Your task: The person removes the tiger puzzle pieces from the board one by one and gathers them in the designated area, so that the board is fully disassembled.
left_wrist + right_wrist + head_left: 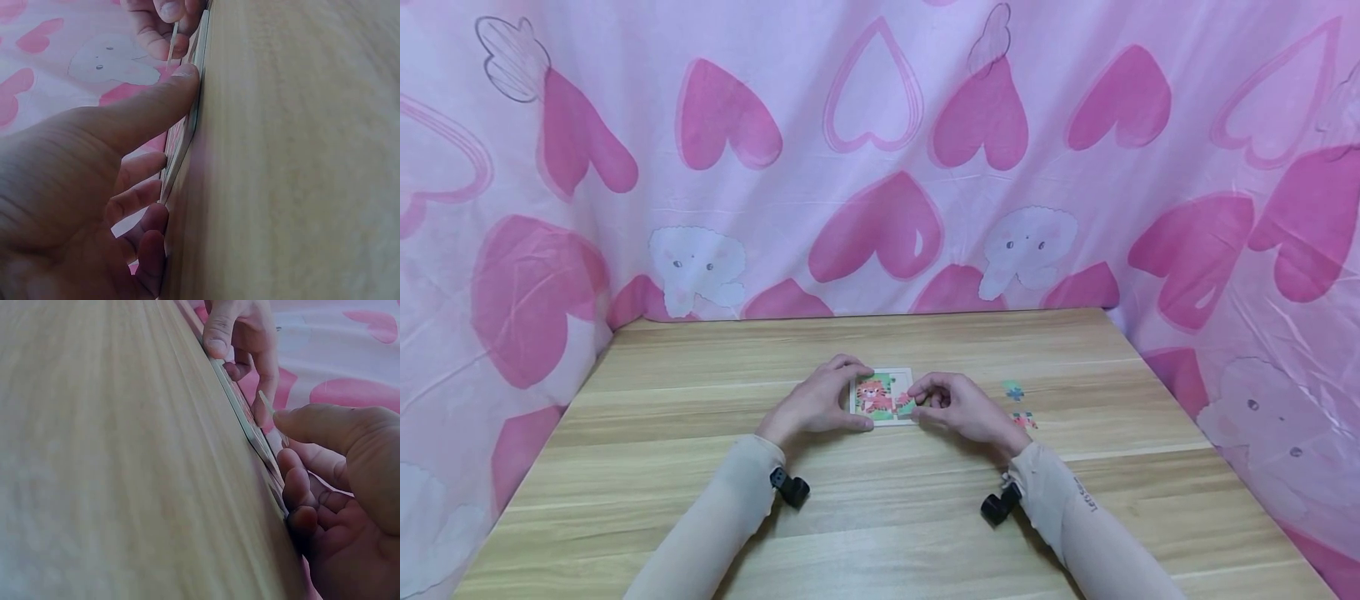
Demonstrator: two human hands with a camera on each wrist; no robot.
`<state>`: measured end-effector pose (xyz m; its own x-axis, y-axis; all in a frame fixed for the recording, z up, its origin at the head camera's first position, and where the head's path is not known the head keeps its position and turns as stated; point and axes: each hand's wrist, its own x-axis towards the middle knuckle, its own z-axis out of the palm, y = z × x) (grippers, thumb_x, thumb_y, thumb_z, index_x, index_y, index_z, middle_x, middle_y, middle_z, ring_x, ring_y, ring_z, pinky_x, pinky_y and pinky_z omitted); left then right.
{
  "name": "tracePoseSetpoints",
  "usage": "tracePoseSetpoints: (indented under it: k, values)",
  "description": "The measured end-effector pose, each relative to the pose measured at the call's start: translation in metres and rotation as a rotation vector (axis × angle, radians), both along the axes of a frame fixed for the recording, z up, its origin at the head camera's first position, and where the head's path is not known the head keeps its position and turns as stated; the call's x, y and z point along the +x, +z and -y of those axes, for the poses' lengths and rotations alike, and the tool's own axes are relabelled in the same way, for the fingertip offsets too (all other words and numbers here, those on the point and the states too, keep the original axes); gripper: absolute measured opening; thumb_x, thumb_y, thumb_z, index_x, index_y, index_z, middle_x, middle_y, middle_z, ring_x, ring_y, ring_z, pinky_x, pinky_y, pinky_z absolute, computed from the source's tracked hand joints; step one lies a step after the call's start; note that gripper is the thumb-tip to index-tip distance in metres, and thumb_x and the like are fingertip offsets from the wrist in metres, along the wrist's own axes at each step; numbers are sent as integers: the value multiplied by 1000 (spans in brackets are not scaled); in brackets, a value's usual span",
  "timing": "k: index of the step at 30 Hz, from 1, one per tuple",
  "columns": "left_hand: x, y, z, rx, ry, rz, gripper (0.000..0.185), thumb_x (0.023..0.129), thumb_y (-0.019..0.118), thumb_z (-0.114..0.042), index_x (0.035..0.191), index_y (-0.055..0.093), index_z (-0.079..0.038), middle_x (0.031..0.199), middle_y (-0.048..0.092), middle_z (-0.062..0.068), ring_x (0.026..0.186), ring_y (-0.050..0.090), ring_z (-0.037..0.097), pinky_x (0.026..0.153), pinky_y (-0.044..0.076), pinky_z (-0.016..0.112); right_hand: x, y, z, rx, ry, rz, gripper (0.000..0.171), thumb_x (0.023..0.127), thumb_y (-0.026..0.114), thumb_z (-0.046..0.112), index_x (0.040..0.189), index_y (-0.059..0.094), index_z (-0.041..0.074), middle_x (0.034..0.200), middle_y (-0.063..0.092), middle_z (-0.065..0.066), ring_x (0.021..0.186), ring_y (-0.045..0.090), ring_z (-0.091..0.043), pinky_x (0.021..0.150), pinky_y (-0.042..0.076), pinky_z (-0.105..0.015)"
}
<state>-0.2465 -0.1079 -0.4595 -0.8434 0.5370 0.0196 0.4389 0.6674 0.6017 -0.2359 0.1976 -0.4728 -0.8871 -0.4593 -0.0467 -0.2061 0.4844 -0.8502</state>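
A small square jigsaw puzzle tray [900, 382] with a pale rim lies on the table, a red-and-white cartoon animal on green partly filling it. My left hand [817, 402] grips the tray by its left side, thumb on the near edge and fingers along the far edge. At the tray's right side, my right hand [964, 408] pinches a thin puzzle piece [265, 403] between thumb and index finger. This piece is tilted up over the tray and appears edge-on in both wrist views; its printed face is hidden there. The right hand's other fingers curl beneath, close to the tabletop.
Two loose clumps lie right of my right hand: a blue-green puzzle piece [1014, 390] and a red-and-green puzzle piece [1025, 420]. The wooden table [865, 517] reaches back to a pink heart-patterned curtain [880, 100]. A small black camera [792, 488] sits on the left wrist.
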Motion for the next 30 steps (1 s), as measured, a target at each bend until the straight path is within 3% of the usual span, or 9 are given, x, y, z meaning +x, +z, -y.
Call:
tracePoseSetpoints:
  k: [8,15,26,30]
  values:
    - [-1,1,3,-9,34,-2,98,83,100,-45,162,55,-9,165,51,9,154,49,32,130,40,54,-4,4,0,-1,-4,-7,25,102,84,24,126,78,18,114,74,-3,99,63,-23,82,54,-25]
    - [1,2,2,0,27,13,99,82,101,-43,162,55,-9,164,52,9,152,50,32,128,42,55,-2,15,-12,-21,-23,1,26,103,83,21,128,78,17,111,73,-7,93,62,-24,72,53,-25]
    - [1,3,0,-23,41,10,99,81,102,-44,162,55,-11,163,52,7,153,50,30,128,42,54,4,46,-56,-53,-104,-107,27,103,82,17,129,77,10,116,77,-13,87,65,-23,70,56,-26]
    - [2,3,1,-21,42,10,99,81,102,-44,162,55,-10,163,52,8,153,50,31,128,42,54,8,54,-79,-68,-125,-131,28,104,83,19,130,77,10,106,74,-22,79,64,-24,63,56,-30]
